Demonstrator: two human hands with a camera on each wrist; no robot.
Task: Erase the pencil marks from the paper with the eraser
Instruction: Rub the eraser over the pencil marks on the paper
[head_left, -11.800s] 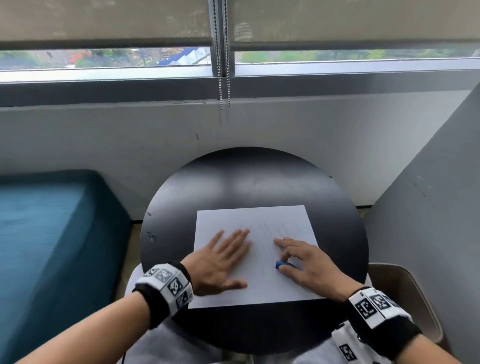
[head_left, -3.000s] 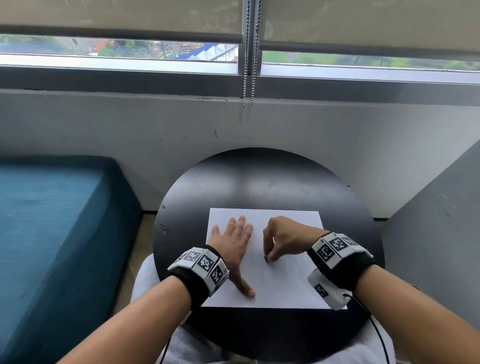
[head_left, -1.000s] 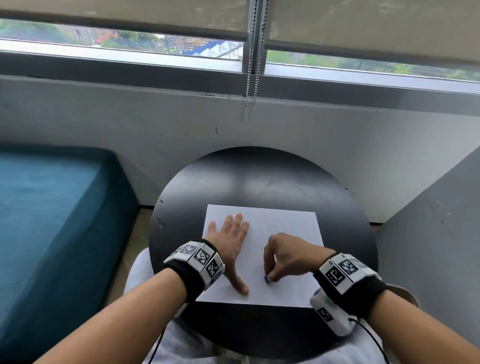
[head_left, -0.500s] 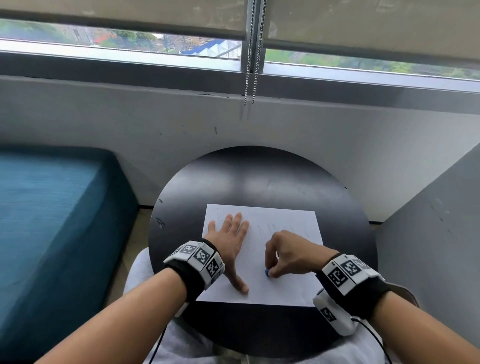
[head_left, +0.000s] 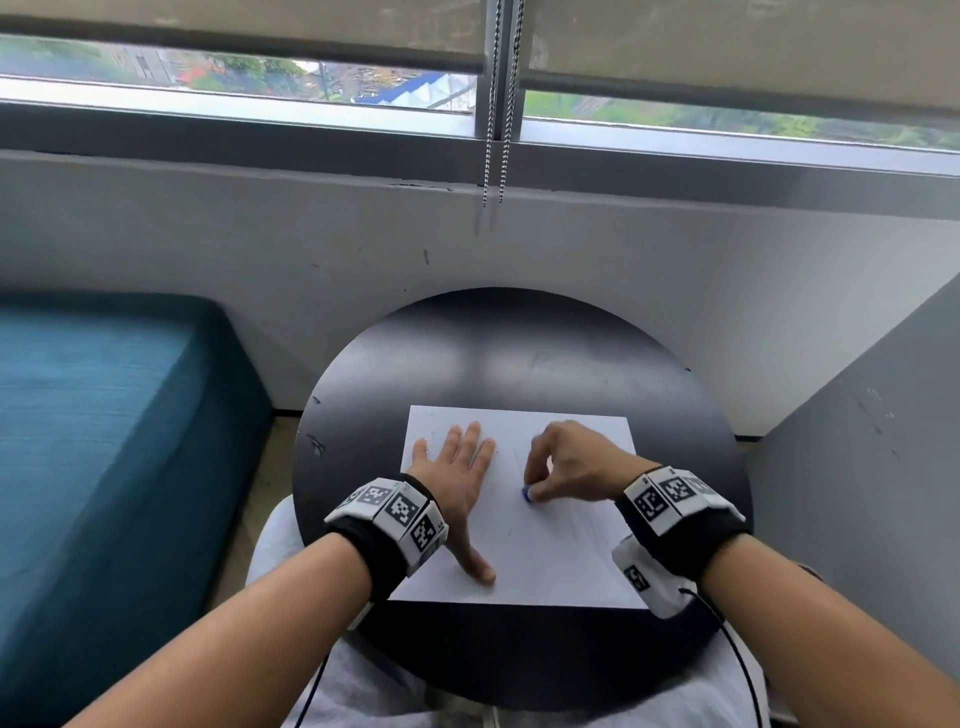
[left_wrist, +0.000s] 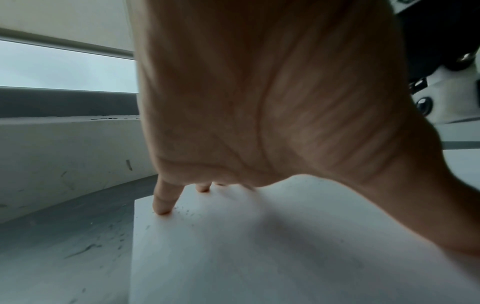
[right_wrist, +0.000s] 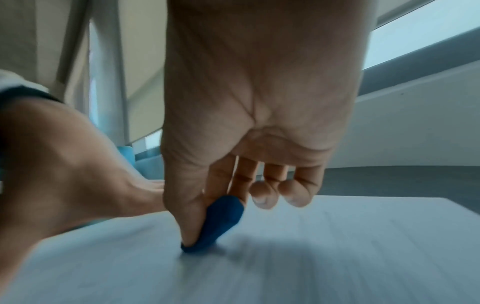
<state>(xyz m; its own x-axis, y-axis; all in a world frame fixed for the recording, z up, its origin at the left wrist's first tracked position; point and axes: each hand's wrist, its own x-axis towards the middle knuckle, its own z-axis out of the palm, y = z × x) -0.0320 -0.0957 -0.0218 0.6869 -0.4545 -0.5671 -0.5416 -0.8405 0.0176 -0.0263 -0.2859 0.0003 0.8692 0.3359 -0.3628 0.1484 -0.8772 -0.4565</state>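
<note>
right grip (right_wrist: 207, 209) pinched on blue eraser (right_wrist: 221, 222) against paper (head_left: 545, 561), clearest from right wrist; left grip (head_left: 457, 467) flat.

Indoor room by a window, likely a lounge or waiting corner of an office or flat; which one could not be told. Small round black bench (head_left: 519, 353) stood against a scuffed white wall (head_left: 208, 249) under a long window (head_left: 260, 73). Roller blinds (head_left: 727, 47) were drawn most of the way down, bead chains (head_left: 493, 130) hanging between them. Trees and rooftops showed outside, seen from above, so an upper floor. A teal upholstered seat (head_left: 104, 441) sat to the left, a grey partition (head_left: 883, 441) to the right.
</note>
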